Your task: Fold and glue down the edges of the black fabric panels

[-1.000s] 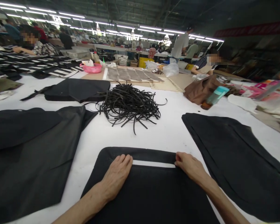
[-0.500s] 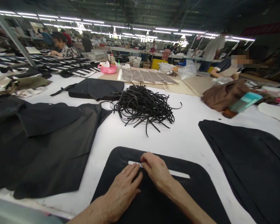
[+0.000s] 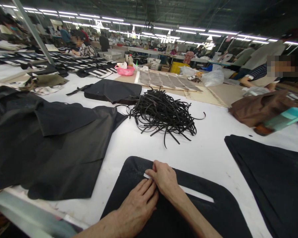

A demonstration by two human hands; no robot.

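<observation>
Directly in front of me lies a black panel [image 3: 203, 180] with rounded far corners. A narrow white strip [image 3: 199, 194] runs across its upper part, partly covered by my hands. My left hand [image 3: 140, 201] rests on the panel with its fingers stretched forward and their tips by the strip's left end. My right hand [image 3: 165, 178] is closed in a pinch over the strip, just beyond the left fingertips. What sits between the right thumb and finger is mostly hidden.
Beyond the panel is a heap of thin black strips [image 3: 164, 114], with stacked black pieces [image 3: 111, 90] behind it. Large black sheets [image 3: 72, 152] lie left, more black panels [image 3: 268, 168] right. A teal-capped bottle [image 3: 283, 120] lies by brown fabric [image 3: 258, 107]. Co-workers sit farther back.
The view has swung slightly left, so the table things sit farther right. My right hand stays pinched at the strip's left part, and the left fingers have moved closer to it.
</observation>
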